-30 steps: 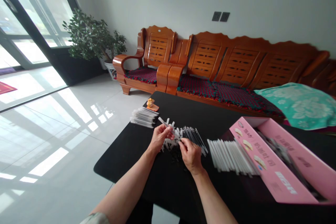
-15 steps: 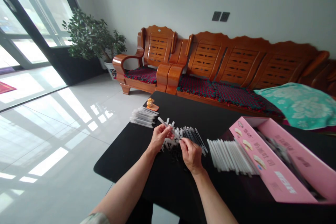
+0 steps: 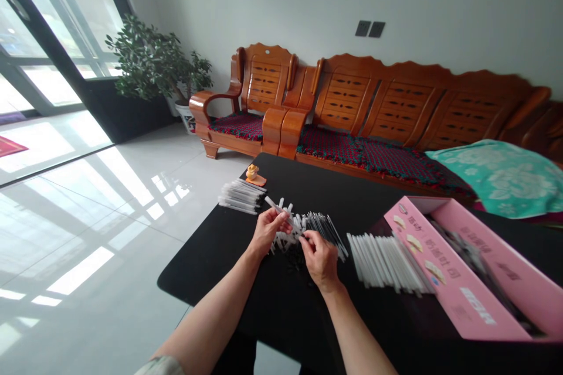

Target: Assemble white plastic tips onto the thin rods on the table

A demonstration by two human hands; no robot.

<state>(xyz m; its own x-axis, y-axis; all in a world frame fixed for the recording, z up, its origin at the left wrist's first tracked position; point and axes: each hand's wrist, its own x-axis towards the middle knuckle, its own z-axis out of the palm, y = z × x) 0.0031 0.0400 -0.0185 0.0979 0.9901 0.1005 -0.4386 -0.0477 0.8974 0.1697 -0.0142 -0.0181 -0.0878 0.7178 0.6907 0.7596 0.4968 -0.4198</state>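
My left hand [image 3: 267, 231] is closed around a slim whitish pen barrel [image 3: 271, 203], which slants up to the left. My right hand [image 3: 319, 253] pinches a small black piece [image 3: 302, 238] beside the barrel's lower end; whether the two touch I cannot tell. Under and behind my fingers lies a heap of short white pen caps [image 3: 281, 240], partly hidden by my hands. Small black parts [image 3: 294, 259] are scattered just in front of it. Dark pen refills [image 3: 326, 227] with pale tips lie in a bunch beyond my right hand.
On the black table [image 3: 211, 269], whitish barrels [image 3: 387, 261] form a row at right and another stack [image 3: 241, 196] lies at left. An orange figurine [image 3: 252, 172] stands behind that stack. A pink open box [image 3: 435, 269] holds dark items. A wooden sofa [image 3: 347, 94] is behind.
A dark piece now shows at my right fingertips, where a paler tip showed before. Both hands and the barrel are in nearly the same place.
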